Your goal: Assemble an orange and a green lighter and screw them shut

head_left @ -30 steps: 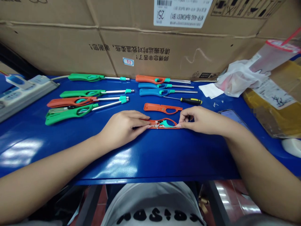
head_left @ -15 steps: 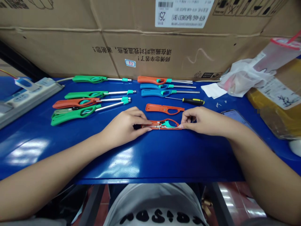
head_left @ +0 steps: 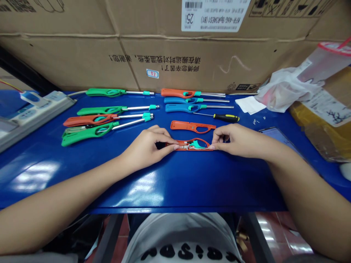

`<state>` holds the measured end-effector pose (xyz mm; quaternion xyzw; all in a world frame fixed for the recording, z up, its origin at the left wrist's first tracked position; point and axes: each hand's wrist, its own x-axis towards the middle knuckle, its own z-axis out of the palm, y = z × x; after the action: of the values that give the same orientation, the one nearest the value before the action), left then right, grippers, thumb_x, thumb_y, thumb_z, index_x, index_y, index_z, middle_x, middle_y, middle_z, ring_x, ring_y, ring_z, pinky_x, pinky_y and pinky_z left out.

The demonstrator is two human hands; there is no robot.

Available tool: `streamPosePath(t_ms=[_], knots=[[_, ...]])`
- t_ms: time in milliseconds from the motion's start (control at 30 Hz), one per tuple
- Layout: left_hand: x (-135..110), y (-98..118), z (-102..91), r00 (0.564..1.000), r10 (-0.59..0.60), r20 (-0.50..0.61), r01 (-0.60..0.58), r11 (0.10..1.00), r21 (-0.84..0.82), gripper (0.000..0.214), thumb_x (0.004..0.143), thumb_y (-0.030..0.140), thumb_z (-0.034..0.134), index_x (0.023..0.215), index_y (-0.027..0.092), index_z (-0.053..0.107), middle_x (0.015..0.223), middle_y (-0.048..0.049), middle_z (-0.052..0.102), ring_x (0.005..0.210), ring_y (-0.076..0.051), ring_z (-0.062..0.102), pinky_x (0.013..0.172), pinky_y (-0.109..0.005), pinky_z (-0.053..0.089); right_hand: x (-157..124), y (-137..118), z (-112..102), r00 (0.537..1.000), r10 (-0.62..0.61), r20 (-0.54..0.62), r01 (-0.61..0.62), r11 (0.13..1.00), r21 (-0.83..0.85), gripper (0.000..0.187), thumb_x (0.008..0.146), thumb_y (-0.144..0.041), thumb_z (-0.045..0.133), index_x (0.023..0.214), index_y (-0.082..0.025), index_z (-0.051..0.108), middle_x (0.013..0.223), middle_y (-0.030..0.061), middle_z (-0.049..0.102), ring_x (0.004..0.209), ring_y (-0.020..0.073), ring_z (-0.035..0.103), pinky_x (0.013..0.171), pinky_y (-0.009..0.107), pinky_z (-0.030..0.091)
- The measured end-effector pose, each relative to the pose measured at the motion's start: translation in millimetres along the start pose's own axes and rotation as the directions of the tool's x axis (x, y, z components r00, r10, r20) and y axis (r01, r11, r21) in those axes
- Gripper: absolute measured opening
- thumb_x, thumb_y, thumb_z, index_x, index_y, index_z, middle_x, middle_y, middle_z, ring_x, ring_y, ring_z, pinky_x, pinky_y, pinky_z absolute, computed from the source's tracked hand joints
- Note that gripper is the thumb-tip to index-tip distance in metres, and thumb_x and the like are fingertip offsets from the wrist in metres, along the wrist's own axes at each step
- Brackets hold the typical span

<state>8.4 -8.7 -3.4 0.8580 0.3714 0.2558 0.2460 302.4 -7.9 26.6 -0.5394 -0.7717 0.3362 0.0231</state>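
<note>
An orange lighter half-shell (head_left: 181,149) lies open side up on the blue table, with a teal trigger (head_left: 199,143), a pale fuel tube and small fittings inside. My left hand (head_left: 151,146) pinches its left end, thumb and fingers over the clear inner part. At the right end, the fingertips of my right hand (head_left: 233,141) are closed on the shell's tip, near the thin tube; exactly what they grip is too small to tell. The matching orange cover half (head_left: 192,126) lies just behind, apart from both hands.
Several green and orange long-nosed lighters (head_left: 90,133) lie at the left, near a power strip (head_left: 33,115). Blue and orange lighters (head_left: 182,107), a screwdriver (head_left: 226,117) and small screws (head_left: 255,121) lie behind. A phone (head_left: 279,137) and a bagged cup (head_left: 323,62) are right; a cardboard box (head_left: 82,62) stands behind.
My left thumb and fingers have shifted slightly right along the open shell, covering a little more of its left end. My right hand stays at the tip.
</note>
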Motion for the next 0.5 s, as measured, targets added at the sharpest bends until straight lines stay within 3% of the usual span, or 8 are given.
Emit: streamPosePath(t_ms=[300, 500], knots=[[0.5, -0.9, 1.5, 0.995, -0.096, -0.004, 0.096, 0.993, -0.074, 0.018, 0.087, 0.036, 0.076, 0.097, 0.022, 0.082, 0.089, -0.0047, 0.075, 0.082, -0.019, 0.068, 0.075, -0.032, 0.053, -0.1, -2.2, 0.2, 1.000, 0.000, -0.015, 0.000, 1.000, 0.026, 0.031, 0.082, -0.050, 0.068, 0.071, -0.021, 0.064, 0.067, 0.0007, 0.061, 0.063, 0.0158, 0.051, 0.058, 0.029, 0.039], [0.0, 0.5, -0.6, 0.993, -0.121, -0.009, 0.120, 0.990, -0.073, 0.022, 0.087, 0.037, 0.075, 0.101, 0.021, 0.081, 0.092, -0.0056, 0.077, 0.080, -0.018, 0.068, 0.074, -0.032, 0.055, 1.8, 0.9, 3.2, 0.999, -0.027, -0.032, 0.027, 1.000, 0.014, 0.030, 0.083, -0.050, 0.066, 0.074, -0.022, 0.066, 0.073, 0.0022, 0.067, 0.066, 0.0166, 0.056, 0.059, 0.029, 0.041]])
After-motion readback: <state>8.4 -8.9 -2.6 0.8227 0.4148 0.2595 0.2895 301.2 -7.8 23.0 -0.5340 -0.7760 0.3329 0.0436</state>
